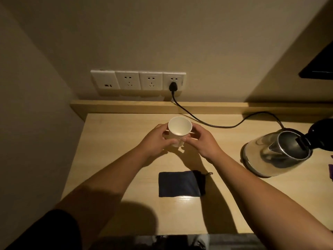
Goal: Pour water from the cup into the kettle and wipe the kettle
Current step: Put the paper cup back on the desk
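Observation:
A white paper cup (179,127) stands upright at the back middle of the wooden table (111,159). My left hand (156,139) and my right hand (201,141) wrap it from both sides, fingertips meeting in front of it. A glass kettle (275,154) with its black lid open stands at the right, apart from my hands. A dark blue folded cloth (180,184) lies flat nearer to me, between my forearms.
A black power cord (207,123) runs from a wall socket (173,82) across the back of the table to the kettle. A raised wooden ledge (126,106) lines the back edge. A purple item (330,170) shows at the far right edge.

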`<state>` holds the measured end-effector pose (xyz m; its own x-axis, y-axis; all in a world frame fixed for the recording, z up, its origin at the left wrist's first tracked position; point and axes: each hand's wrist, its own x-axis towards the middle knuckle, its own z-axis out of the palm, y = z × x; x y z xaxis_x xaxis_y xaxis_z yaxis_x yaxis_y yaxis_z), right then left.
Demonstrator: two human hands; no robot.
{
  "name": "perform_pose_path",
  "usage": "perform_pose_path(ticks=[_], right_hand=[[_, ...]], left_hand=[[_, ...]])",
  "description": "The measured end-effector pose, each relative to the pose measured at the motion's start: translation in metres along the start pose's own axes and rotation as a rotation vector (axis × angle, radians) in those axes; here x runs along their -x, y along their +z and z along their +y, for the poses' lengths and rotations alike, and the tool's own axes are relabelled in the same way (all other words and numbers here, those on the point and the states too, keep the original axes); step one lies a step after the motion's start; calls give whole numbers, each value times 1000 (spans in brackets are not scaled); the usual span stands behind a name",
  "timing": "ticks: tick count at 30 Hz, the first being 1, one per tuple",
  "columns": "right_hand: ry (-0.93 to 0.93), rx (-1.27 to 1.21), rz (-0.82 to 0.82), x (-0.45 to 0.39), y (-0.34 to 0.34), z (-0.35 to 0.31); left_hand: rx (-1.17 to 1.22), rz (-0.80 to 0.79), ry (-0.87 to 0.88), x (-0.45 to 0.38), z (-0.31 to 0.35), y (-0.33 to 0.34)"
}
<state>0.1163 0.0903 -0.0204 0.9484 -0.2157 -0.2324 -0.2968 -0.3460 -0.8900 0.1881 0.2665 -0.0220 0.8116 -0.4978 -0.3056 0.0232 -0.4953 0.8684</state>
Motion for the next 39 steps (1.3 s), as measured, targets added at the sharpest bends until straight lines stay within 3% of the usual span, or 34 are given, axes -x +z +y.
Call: perform_pose_path(ticks=[8, 28, 33, 39], right_hand=[[-2, -47, 35, -59, 14, 13], [101, -53, -17, -96, 20, 50], [143, 182, 23, -82, 12, 53], [-27, 714, 40, -35, 0, 57]], left_hand=[[-132, 146, 93, -57, -22, -2], [-258, 129, 44, -85, -53, -1], [-562, 134, 7, -66, -53, -3], [-1002, 159, 40, -26, -47, 1]])
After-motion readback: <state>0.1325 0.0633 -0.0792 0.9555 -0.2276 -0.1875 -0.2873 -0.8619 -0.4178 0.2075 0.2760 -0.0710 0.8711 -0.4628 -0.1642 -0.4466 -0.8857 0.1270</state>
